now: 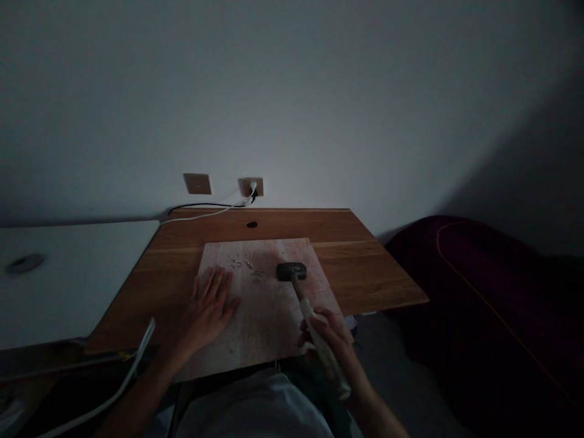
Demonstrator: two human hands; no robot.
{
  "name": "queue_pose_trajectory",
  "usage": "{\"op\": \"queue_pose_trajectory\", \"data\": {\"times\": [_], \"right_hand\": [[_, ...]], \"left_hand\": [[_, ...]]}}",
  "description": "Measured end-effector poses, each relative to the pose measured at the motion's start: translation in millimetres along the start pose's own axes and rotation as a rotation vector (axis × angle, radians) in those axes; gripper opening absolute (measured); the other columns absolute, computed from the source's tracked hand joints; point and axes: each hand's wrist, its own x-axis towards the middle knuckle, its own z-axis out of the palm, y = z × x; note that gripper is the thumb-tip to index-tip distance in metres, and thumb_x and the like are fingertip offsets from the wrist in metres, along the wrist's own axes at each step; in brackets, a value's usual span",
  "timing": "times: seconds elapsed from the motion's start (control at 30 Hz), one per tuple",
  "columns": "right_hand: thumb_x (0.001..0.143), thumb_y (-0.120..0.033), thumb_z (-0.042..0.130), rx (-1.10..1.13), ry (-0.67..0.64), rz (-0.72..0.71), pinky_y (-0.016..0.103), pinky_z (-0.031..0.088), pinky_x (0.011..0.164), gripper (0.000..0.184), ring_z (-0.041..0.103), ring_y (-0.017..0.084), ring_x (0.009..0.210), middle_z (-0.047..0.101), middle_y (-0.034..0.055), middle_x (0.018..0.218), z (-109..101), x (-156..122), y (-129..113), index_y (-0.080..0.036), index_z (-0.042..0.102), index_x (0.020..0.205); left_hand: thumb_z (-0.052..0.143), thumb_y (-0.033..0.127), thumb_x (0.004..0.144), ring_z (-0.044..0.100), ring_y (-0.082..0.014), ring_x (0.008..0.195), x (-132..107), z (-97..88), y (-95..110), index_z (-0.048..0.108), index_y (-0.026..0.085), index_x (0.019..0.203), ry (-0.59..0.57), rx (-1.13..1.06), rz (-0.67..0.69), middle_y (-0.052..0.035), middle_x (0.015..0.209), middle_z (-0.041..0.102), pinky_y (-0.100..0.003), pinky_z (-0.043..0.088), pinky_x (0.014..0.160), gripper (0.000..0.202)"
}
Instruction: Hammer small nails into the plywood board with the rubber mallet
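Note:
My left hand (211,309) lies flat on the left part of a pale, worn board (269,322), fingers spread and holding nothing. My right hand (326,333) is wrapped round the light handle of a mallet (291,272) with a dark head. The mallet's head is over the right half of the board; whether it touches the surface I cannot tell. Several small shiny metal pieces, perhaps nails or screws (249,265), lie near the board's far side, between my left fingertips and the mallet head. Their exact kind is too small to make out.
Beneath the board is a brown wooden table (365,261) against the wall. A white table (77,274) adjoins it on the left. A white cable (201,215) runs to a wall socket (252,186). A dark purple bean-bag-like shape (474,304) sits at the right.

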Motion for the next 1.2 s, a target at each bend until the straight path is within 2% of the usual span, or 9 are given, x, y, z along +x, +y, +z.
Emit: {"op": "queue_pose_trajectory", "data": {"times": [0.13, 0.3, 0.5, 0.57, 0.73, 0.87, 0.97, 1.03, 1.2], "right_hand": [[0.078, -0.064, 0.086, 0.173, -0.081, 0.227, 0.015, 0.034, 0.031, 0.053, 0.054, 0.008, 0.046, 0.071, 0.0008, 0.086, -4.0, -17.4, 5.7, -0.022, 0.067, 0.105], [0.068, -0.066, 0.09, 0.232, -0.221, 0.329, 0.013, 0.024, 0.025, 0.065, 0.029, 0.002, 0.032, 0.057, -0.01, 0.066, 4.6, -20.5, 17.8, -0.023, 0.067, 0.11], [0.09, -0.069, 0.076, -0.214, -0.03, -0.042, 0.015, 0.033, 0.033, 0.054, 0.044, 0.006, 0.038, 0.058, -0.0082, 0.066, 9.1, -24.6, 2.8, -0.025, 0.061, 0.116], [0.089, -0.073, 0.075, -0.273, -0.025, -0.107, 0.017, 0.039, 0.037, 0.06, 0.049, 0.009, 0.043, 0.06, -0.0071, 0.067, 8.0, -23.1, -10.0, -0.025, 0.059, 0.122], [0.071, -0.084, 0.082, -0.299, -0.076, 0.004, 0.017, 0.035, 0.037, 0.075, 0.041, 0.006, 0.041, 0.05, -0.0108, 0.06, 6.7, -5.0, -25.3, -0.023, 0.061, 0.108], [0.074, -0.087, 0.076, -0.352, -0.024, -0.017, 0.016, 0.027, 0.034, 0.071, 0.033, 0.005, 0.038, 0.044, -0.012, 0.057, 4.5, 0.6, -20.4, -0.022, 0.06, 0.1], [0.087, -0.077, 0.072, -0.378, -0.027, -0.153, 0.02, 0.043, 0.041, 0.062, 0.048, 0.009, 0.044, 0.056, -0.0077, 0.063, 3.3, -2.4, -33.5, -0.022, 0.06, 0.112], [0.089, -0.065, 0.074, -0.392, -0.152, -0.147, 0.024, 0.051, 0.046, 0.056, 0.057, 0.012, 0.049, 0.065, -0.0044, 0.071, 4.6, -0.6, -48.1, -0.023, 0.058, 0.121], [0.081, -0.062, 0.073, -0.355, -0.156, -0.128, 0.019, 0.027, 0.032, 0.049, 0.031, 0.005, 0.034, 0.042, -0.0142, 0.057, 7.2, 30.0, -60.5, -0.021, 0.057, 0.105]], "left_hand": [[0.033, 0.06, 0.109, 0.031, -0.0373, 0.164, -22.5, -3.5, -6.7, 0.046, 0.015, 0.164, 0.018, 0.018, 0.013, -0.0166, 0.174, 0.037, -0.065, 0.021, 0.133, 0.073], [0.032, 0.062, 0.109, 0.033, -0.0371, 0.163, -36.7, -10.9, -13.1, 0.047, 0.017, 0.164, -0.001, 0.029, 0.023, -0.016, 0.173, 0.041, -0.065, 0.023, 0.132, 0.073], [0.037, 0.064, 0.108, 0.041, -0.0392, 0.159, -38.1, -12.3, -10.1, 0.048, 0.013, 0.161, 0.066, 0.007, 0.024, -0.0209, 0.169, 0.046, -0.064, 0.029, 0.13, 0.075], [0.043, 0.062, 0.108, 0.047, -0.0386, 0.155, -33.5, -13.9, -10.3, 0.049, 0.013, 0.159, 0.116, -0.022, 0.032, -0.0216, 0.166, 0.049, -0.061, 0.036, 0.128, 0.072], [0.054, 0.026, 0.104, 0.068, -0.031, 0.127, -1.5, -16.8, -16.5, 0.062, 0.02, 0.144, 0.155, -0.133, 0.047, -0.0137, 0.142, 0.07, -0.049, 0.055, 0.111, 0.042], [0.056, 0.01, 0.098, 0.072, -0.0265, 0.112, 25.7, -15.4, -21.0, 0.073, 0.025, 0.127, 0.099, -0.17, 0.103, -0.0078, 0.123, 0.076, -0.043, 0.058, 0.101, 0.037], [0.059, 0.009, 0.096, 0.071, -0.0271, 0.108, 35.6, -17.3, -20.0, 0.076, 0.025, 0.119, 0.051, -0.169, 0.154, -0.0069, 0.112, 0.077, -0.043, 0.057, 0.098, 0.033], [0.058, 0.008, 0.097, 0.071, -0.0268, 0.107, 38.6, -20.6, -17.6, 0.077, 0.026, 0.119, 0.022, -0.167, 0.196, -0.0059, 0.108, 0.077, -0.042, 0.056, 0.097, 0.034], [0.051, 0.005, 0.099, 0.069, -0.0256, 0.103, 43.9, -30.2, -14.5, 0.077, 0.023, 0.108, -0.049, -0.133, 0.335, -0.0056, 0.108, 0.075, -0.04, 0.054, 0.093, 0.032]]}}
